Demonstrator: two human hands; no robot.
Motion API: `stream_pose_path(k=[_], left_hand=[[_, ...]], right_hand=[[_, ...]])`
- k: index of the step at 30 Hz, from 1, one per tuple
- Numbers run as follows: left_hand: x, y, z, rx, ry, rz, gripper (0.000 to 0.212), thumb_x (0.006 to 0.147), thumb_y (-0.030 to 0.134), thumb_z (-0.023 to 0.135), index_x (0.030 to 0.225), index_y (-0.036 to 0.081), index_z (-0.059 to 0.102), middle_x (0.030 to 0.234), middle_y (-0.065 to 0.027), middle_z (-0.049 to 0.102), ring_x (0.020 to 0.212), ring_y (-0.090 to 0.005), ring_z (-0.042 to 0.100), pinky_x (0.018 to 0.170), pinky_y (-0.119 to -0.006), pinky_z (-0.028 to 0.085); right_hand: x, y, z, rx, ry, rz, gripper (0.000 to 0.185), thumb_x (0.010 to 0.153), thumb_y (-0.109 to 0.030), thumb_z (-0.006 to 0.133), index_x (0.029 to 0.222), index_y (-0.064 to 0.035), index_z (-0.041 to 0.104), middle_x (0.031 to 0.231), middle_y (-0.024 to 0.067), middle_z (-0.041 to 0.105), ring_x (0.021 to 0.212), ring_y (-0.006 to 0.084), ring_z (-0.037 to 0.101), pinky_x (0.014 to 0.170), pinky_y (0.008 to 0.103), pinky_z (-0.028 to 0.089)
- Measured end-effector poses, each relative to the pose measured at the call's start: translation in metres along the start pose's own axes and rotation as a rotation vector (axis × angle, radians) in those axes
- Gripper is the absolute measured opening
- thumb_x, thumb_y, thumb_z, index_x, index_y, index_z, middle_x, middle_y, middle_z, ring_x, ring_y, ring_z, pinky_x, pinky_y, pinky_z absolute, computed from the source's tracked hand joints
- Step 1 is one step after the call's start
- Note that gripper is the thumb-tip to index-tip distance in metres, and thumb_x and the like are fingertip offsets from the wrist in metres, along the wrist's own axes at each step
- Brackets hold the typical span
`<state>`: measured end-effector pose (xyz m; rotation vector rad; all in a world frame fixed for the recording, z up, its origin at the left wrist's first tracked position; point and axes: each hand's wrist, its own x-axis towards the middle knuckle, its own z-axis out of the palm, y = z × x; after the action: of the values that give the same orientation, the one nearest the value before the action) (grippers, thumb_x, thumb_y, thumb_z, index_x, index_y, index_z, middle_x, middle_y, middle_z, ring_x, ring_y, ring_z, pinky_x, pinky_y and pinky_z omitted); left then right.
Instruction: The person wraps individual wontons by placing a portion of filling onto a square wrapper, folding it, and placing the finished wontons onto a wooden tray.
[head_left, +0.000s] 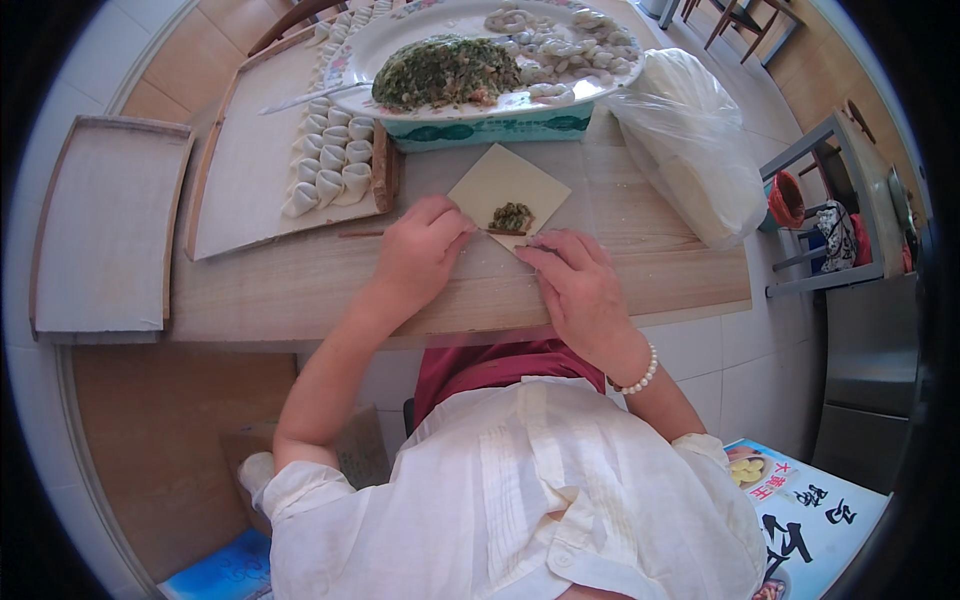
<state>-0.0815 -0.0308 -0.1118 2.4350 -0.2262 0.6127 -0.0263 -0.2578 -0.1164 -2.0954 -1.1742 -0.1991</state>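
Note:
A square dough wrapper (517, 184) lies on the wooden table with a corner towards me and a small mound of green filling (511, 217) near that corner. My left hand (427, 247) is closed round a thin wooden stick (507, 232), which shows on both sides of the hand and crosses the wrapper just below the filling. At the wrapper's near corner are the fingers of my right hand (581, 285); whether they pinch the dough is unclear. Beyond, a large oval plate (349, 56) bears green minced filling (446, 71), peeled shrimp (577, 49) and a spoon handle (315, 98).
The plate rests on a teal box (487, 131). Left of it, a wood-framed tray (247, 165) holds rows of folded dumplings (330, 157). Another tray (112, 225) stands far left. A plastic bag (690, 142) with pale contents lies at the right.

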Motion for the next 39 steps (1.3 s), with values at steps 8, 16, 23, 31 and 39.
stream_pose_path(k=[8,16,23,31,39], left_hand=[[0.013,-0.011,0.008,0.019,0.044,0.0,0.012,0.08,-0.003,0.068,0.089,0.001,0.063,0.09,-0.0138,0.061,0.084,-0.0328,0.061,0.072,-0.039,0.05],[0.013,-0.006,0.011,0.069,0.114,-0.024,0.009,0.081,-0.006,0.066,0.088,0.0,0.063,0.091,-0.0139,0.06,0.083,-0.0327,0.061,0.07,-0.038,0.05],[0.023,-0.021,0.015,0.112,0.124,-0.039,0.012,0.079,-0.005,0.067,0.089,0.001,0.066,0.091,-0.0143,0.061,0.084,-0.0333,0.061,0.071,-0.039,0.052],[0.025,0.001,0.006,0.102,0.131,0.017,0.017,0.076,-0.007,0.068,0.09,0.003,0.067,0.087,-0.0123,0.06,0.084,-0.0316,0.06,0.072,-0.04,0.051],[0.027,0.002,-0.002,0.323,0.069,0.203,0.022,0.069,-0.009,0.066,0.086,0.005,0.067,0.085,-0.0108,0.06,0.083,-0.0306,0.059,0.07,-0.039,0.05]], right_hand=[[0.001,-0.001,-0.001,0.002,-0.008,0.005,0.032,0.078,0.002,0.061,0.108,-0.0071,0.066,0.111,0.0078,0.06,0.11,0.0299,0.055,0.093,0.0437,0.044],[0.0,0.0,-0.002,-0.008,-0.012,-0.004,0.034,0.078,0.002,0.061,0.109,-0.0074,0.065,0.113,0.0074,0.06,0.111,0.0295,0.055,0.094,0.0433,0.044],[0.001,-0.001,-0.003,-0.006,-0.04,0.003,0.035,0.077,0.002,0.062,0.111,-0.0082,0.065,0.117,0.0097,0.058,0.113,0.0312,0.053,0.095,0.0441,0.043],[0.002,-0.001,-0.005,-0.032,-0.009,0.038,0.034,0.078,0.0,0.062,0.11,-0.0095,0.067,0.123,0.0141,0.054,0.118,0.0359,0.05,0.096,0.0468,0.042],[-0.001,0.001,-0.004,-0.044,-0.012,0.037,0.035,0.078,-0.001,0.062,0.112,-0.011,0.067,0.123,0.0135,0.054,0.116,0.0348,0.051,0.093,0.0473,0.043]])
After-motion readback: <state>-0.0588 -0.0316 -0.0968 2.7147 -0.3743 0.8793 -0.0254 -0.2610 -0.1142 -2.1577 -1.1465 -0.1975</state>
